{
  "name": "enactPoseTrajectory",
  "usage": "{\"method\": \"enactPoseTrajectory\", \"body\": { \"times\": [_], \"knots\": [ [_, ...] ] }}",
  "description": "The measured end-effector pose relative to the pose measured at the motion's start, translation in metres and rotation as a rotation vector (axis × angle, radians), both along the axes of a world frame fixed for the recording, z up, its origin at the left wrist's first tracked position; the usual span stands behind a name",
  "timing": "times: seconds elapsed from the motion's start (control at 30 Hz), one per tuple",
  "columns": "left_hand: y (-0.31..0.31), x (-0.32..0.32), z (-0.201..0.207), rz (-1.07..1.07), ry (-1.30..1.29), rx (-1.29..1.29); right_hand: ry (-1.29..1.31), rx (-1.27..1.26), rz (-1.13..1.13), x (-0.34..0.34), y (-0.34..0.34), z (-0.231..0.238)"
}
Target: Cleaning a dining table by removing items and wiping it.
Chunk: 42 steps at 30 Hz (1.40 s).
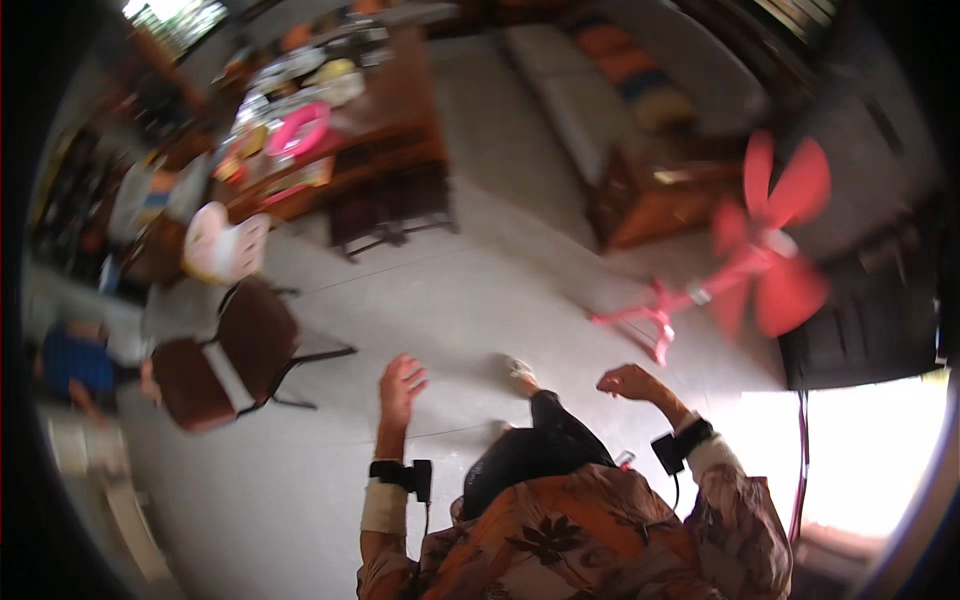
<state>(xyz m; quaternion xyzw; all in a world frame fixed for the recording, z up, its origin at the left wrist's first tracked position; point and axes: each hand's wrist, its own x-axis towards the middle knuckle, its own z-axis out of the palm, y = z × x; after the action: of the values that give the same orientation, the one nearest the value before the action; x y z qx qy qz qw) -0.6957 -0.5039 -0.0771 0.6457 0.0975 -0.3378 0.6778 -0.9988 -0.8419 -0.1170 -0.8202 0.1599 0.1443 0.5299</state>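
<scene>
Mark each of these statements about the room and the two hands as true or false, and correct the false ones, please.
1. Both hands are empty. True: the left hand is open with the fingers spread, and the right hand is loosely curled around nothing.
2. The fan is blue. False: the standing fan is pink-red.
3. A brown chair stands to the person's left. True: the brown chair is on the grey floor at the left.
4. The wooden table is bare. False: the wooden table carries many things, among them a pink ring-shaped object.
5. Each wrist wears a black device. True: the left wrist device and the right wrist device are both strapped on.
</scene>
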Motion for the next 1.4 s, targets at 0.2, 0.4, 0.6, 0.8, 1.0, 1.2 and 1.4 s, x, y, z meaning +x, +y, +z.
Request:
{"method": "enactPoseTrajectory", "body": {
  "times": [0.2, 0.4, 0.6, 0.8, 1.0, 1.2, 1.4],
  "knots": [
    [-0.058, -0.018, 0.021, -0.162, 0.03, 0.023, 0.205, 0.489, -0.684, -0.177, -0.035, 0.023],
    [-0.069, -0.031, 0.043, -0.211, 0.013, -0.034, -0.183, 0.243, -1.116, -0.292, -0.076, 0.06],
    [-0.078, -0.04, 0.057, -0.125, -0.018, -0.081, -0.358, -0.114, -1.001, -0.282, -0.181, 0.107],
    [-0.095, -0.056, 0.112, -0.072, 0.005, 0.002, -0.351, -0.036, -0.801, -0.191, -0.237, 0.126],
    [-0.104, -0.073, 0.147, 0.0, -0.029, 0.034, -0.044, -0.249, -0.818, -0.134, -0.25, 0.114],
    [-0.103, -0.078, 0.141, 0.0, -0.023, 0.06, -0.288, -0.26, -0.751, -0.099, -0.233, 0.124],
    [-0.091, -0.089, 0.148, -0.034, -0.03, 0.04, -0.475, -0.037, -0.748, -0.088, -0.183, 0.189]
  ]
}}
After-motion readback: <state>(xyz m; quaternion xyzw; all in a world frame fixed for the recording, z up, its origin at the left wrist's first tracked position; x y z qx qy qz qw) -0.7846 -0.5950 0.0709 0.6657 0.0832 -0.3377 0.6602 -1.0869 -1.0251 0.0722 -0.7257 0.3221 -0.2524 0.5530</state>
